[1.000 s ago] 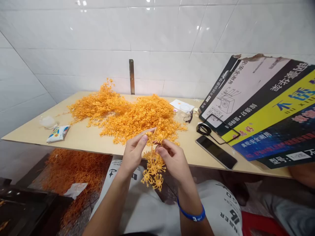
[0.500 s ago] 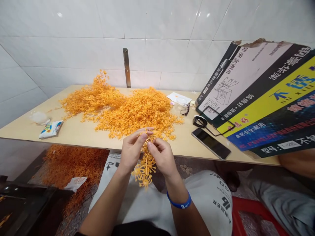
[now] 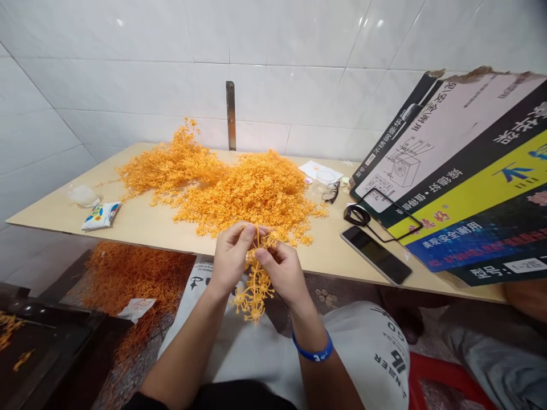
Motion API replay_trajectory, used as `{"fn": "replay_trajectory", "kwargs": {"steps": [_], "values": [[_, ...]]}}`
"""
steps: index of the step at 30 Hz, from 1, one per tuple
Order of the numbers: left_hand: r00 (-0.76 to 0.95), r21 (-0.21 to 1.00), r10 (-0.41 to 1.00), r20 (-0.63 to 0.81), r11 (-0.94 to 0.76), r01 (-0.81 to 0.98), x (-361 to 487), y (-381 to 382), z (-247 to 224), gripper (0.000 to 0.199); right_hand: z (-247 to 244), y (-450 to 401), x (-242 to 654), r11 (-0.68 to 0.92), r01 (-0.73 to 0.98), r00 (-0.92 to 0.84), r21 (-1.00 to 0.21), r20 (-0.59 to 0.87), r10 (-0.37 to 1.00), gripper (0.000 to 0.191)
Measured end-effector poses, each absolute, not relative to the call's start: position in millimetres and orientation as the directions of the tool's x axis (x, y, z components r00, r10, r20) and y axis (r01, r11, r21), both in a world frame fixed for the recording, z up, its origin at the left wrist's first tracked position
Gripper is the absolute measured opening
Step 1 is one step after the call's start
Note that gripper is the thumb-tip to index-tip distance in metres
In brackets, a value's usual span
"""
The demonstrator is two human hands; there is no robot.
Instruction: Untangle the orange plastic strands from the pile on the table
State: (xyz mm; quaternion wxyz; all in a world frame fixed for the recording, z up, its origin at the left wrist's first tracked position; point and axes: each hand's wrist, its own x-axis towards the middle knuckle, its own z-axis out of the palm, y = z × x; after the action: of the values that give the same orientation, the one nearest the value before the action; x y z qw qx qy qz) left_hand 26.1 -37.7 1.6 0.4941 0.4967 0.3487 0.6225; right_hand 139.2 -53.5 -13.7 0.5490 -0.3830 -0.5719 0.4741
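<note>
Between my two hands hangs a yellow-orange plastic flower sprig (image 3: 255, 290), its small star-shaped heads drooping below the table edge. My left hand (image 3: 232, 253) pinches its upper stem between thumb and fingers. My right hand (image 3: 282, 267), with a blue wristband (image 3: 314, 347) at the wrist, is closed on the sprig from the other side, thumb pressed to the fingers. Just beyond my fingertips a large heap of the same orange sprigs (image 3: 256, 191) lies on the table (image 3: 141, 233). The fingertips partly hide the top of the stem.
A phone (image 3: 376, 254), a black ring-like device (image 3: 357, 214) and glasses (image 3: 330, 192) lie to the right. A printed cardboard box (image 3: 461, 182) leans there. A small packet (image 3: 101, 216) sits at left. More orange sprigs (image 3: 137, 276) pile below the table. Part of another person (image 3: 491, 347) shows at right.
The camera view has turned slightly left, shifting the table things rightward. A flower head now shows above my right fingers; both hands keep their grip on the sprig.
</note>
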Motion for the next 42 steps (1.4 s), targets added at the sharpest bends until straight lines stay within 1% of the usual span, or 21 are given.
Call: {"fn": "replay_trajectory", "kwargs": {"steps": [2, 4, 7, 9, 11, 14, 16, 17, 18, 20, 21, 23, 24, 26, 29, 31, 34, 36, 37, 39, 42], "values": [[0.025, 0.925, 0.932, 0.362, -0.356, -0.132, 26, -41, 6, 0.030, -15, -52, 138, 0.215, -0.132, -0.089, -0.968, 0.227, 0.970, 0.041], [0.066, 0.914, 0.913, 0.404, -0.399, -0.068, 26, -43, 9, 0.029, -16, -52, 137, 0.193, -0.174, -0.078, -0.966, 0.209, 0.975, 0.043], [0.063, 0.910, 0.909, 0.412, -0.407, -0.079, 28, -43, 8, 0.025, -16, -53, 138, 0.216, -0.168, -0.060, -0.962, 0.229, 0.972, 0.039], [0.042, 0.912, 0.924, 0.381, -0.369, -0.179, 29, -42, 4, 0.025, -16, -54, 139, 0.252, -0.159, -0.053, -0.955, 0.263, 0.963, 0.040], [0.041, 0.905, 0.960, 0.277, -0.247, -0.346, 29, -41, 1, 0.025, -18, -56, 141, 0.284, -0.172, -0.040, -0.943, 0.295, 0.955, 0.042], [0.005, 0.819, 1.000, -0.024, 0.022, -0.573, 24, -37, 2, 0.028, -24, -58, 146, 0.313, -0.234, 0.006, -0.921, 0.320, 0.947, 0.043], [-0.089, 0.792, 0.989, -0.120, 0.041, -0.610, 17, -30, 6, 0.029, -27, -57, 152, 0.321, -0.241, 0.019, -0.916, 0.326, 0.945, 0.044], [-0.141, 0.825, 0.986, -0.084, -0.011, -0.565, 14, -25, 9, 0.029, -28, -55, 154, 0.319, -0.230, 0.008, -0.920, 0.326, 0.945, 0.045], [-0.190, 0.880, 0.982, 0.005, -0.094, -0.465, 10, -17, 11, 0.029, -27, -53, 157, 0.308, -0.215, -0.018, -0.927, 0.319, 0.948, 0.046], [-0.204, 0.958, 0.949, 0.241, -0.267, -0.109, 5, 4, 15, 0.025, -24, -50, 160, 0.266, -0.211, -0.082, -0.941, 0.288, 0.954, 0.048], [-0.159, 0.942, 0.930, 0.331, -0.317, 0.110, 4, 18, 16, 0.024, -22, -48, 161, 0.243, -0.231, -0.104, -0.942, 0.272, 0.957, 0.048], [-0.013, 0.812, 0.922, 0.386, -0.333, 0.480, 3, 46, 16, 0.030, -17, -46, 161, 0.207, -0.289, -0.129, -0.935, 0.252, 0.959, 0.047], [0.063, 0.734, 0.926, 0.373, -0.336, 0.591, 4, 59, 15, 0.038, -16, -45, 161, 0.195, -0.312, -0.136, -0.930, 0.246, 0.960, 0.046], [0.198, 0.628, 0.916, 0.350, -0.386, 0.676, 7, 76, 13, 0.052, -13, -45, 160, 0.187, -0.320, -0.150, -0.929, 0.244, 0.958, 0.045], [0.305, 0.630, 0.856, 0.417, -0.514, 0.582, 14, 77, 15, 0.050, -10, -45, 161, 0.184, -0.264, -0.163, -0.947, 0.232, 0.959, 0.050], [0.353, 0.729, 0.838, 0.416, -0.540, 0.421, 18, 63, 21, 0.044, -11, -44, 165, 0.186, -0.224, -0.184, -0.957, 0.229, 0.956, 0.053], [0.609, 0.903, 0.757, 0.235, -0.402, 0.150, 21, 34, 33, 0.056, -15, -44, 171, 0.187, -0.119, -0.271, -0.975, 0.213, 0.939, 0.054], [0.773, 0.954, 0.624, 0.114, -0.287, 0.091, 22, 19, 39, 0.059, -17, -44, 176, 0.178, -0.034, -0.333, -0.983, 0.180, 0.926, 0.052], [0.808, 0.962, 0.583, 0.079, -0.258, 0.092, 23, 14, 40, 0.056, -18, -44, 177, 0.178, -0.003, -0.356, -0.984, 0.167, 0.920, 0.051], [0.803, 0.975, 0.594, 0.053, -0.206, 0.089, 26, 7, 39, 0.047, -18, -44, 179, 0.204, 0.035, -0.370, -0.978, 0.177, 0.912, 0.051], [0.650, 0.998, 0.758, 0.054, -0.032, -0.045, 32, 6, 31, 0.037, -14, -48, 177, 0.332, 0.031, -0.328, -0.943, 0.304, 0.894, 0.051]]}}
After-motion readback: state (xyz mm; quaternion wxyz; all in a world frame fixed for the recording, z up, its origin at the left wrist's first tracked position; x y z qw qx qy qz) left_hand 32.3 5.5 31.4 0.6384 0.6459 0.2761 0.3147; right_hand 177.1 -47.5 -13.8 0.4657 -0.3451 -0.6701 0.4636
